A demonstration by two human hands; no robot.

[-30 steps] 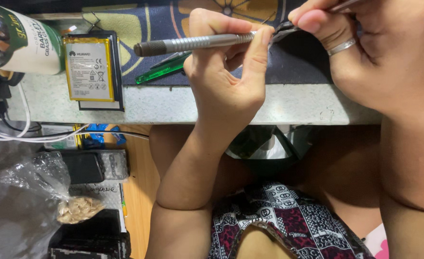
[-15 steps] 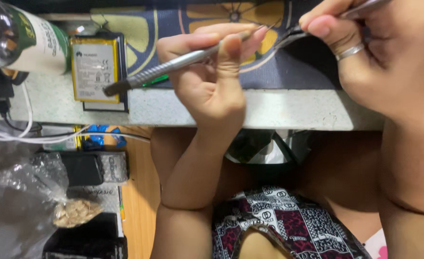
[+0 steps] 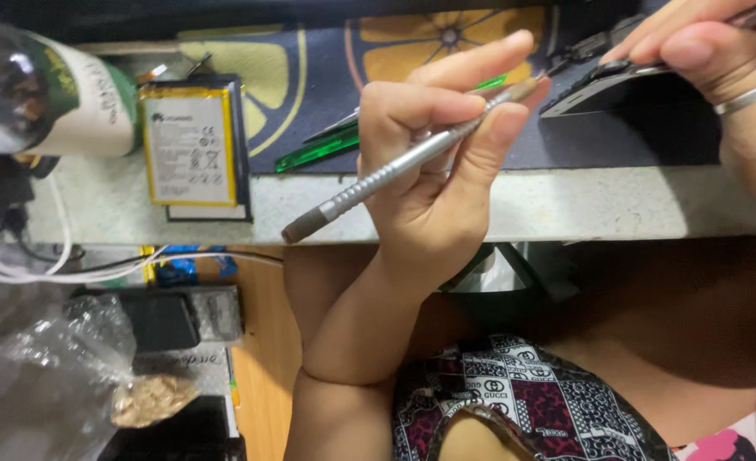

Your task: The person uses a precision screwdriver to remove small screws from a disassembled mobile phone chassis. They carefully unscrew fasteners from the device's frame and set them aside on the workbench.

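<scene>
My left hand [image 3: 433, 162] is closed around a grey metal screwdriver-like tool [image 3: 369, 183]. The tool slants, its dark blunt end low on the left and its tip up by my fingertips. At the top right my right hand [image 3: 720, 60], a ring on one finger, pinches a thin metal tool against a dark flat phone part [image 3: 600, 90] that rests on the patterned mat [image 3: 310, 60]. A green translucent pry tool [image 3: 322, 147] lies on the mat just left of my left hand.
A yellow-edged phone battery [image 3: 188, 147] lies on the pale bench top [image 3: 609, 209], beside a bottle [image 3: 45, 90] on its side. Below the bench edge are white cables [image 3: 62, 269], a dark box [image 3: 169, 320] and a clear plastic bag [image 3: 36, 376].
The grey tool has tilted from nearly level to slanting, its blunt end swinging down and left. My left hand has dropped slightly, and my right hand has shifted toward the upper right.
</scene>
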